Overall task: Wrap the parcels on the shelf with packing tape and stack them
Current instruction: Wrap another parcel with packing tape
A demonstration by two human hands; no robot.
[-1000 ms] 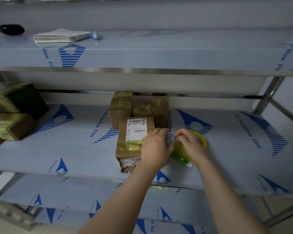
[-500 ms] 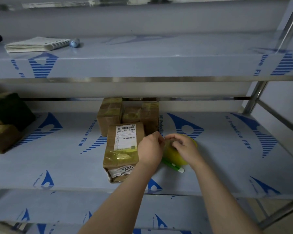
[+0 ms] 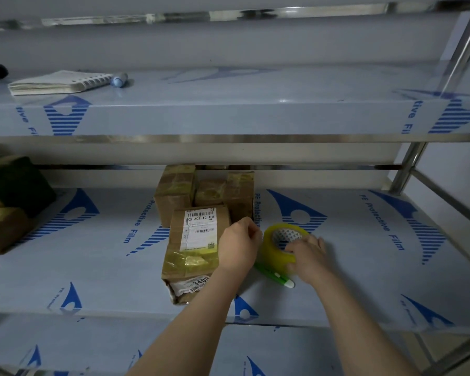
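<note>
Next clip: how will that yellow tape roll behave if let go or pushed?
The tape roll is a ring held tilted by the right hand, so it would probably roll or flop flat if released. Its glossy face looks slick; fingers hooked in the open core seem the surer grip.

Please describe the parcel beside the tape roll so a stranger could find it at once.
On the middle shelf, near its front edge, a brown parcel lies just left of the left hand and the yellowish tape roll. Unlike the two boxes behind it, it carries a white barcode label on top.
</note>
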